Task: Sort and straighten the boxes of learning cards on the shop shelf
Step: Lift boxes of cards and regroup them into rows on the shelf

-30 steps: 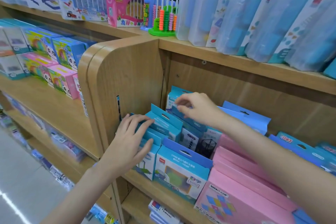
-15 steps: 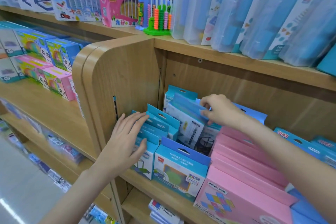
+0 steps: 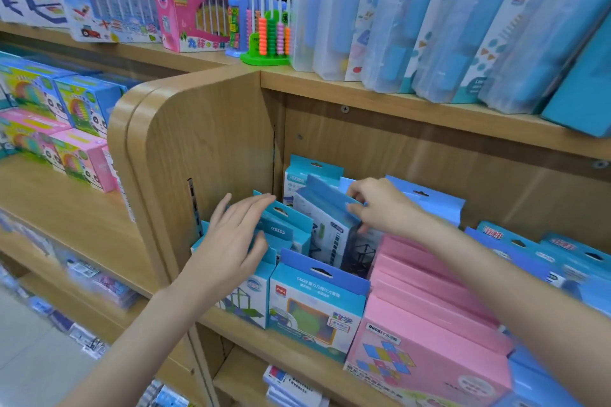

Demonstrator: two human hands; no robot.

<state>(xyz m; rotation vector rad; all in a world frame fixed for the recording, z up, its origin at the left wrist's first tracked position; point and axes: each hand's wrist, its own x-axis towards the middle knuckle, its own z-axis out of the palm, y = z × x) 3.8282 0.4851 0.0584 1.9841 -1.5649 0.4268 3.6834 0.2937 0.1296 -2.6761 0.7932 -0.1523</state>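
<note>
Two hands in the blue row at the shelf's (image 3: 291, 345) left end: my right hand (image 3: 383, 206) pinches a tilted blue-topped card box (image 3: 325, 226), left hand (image 3: 231, 241) rests flat-fingered on the front boxes (image 3: 287, 228). Mid-straightening, I'd say; next it needs standing upright, square with its neighbours.

Two bare forearms enter from the lower edge of the view, each ending in an uncovered hand: the left hand (image 3: 231, 241) and the right hand (image 3: 380, 205). No sleeve, glove, watch, ring or bracelet shows on either arm. The fingernails are short and unpainted. Nothing more of the person is visible.
</note>
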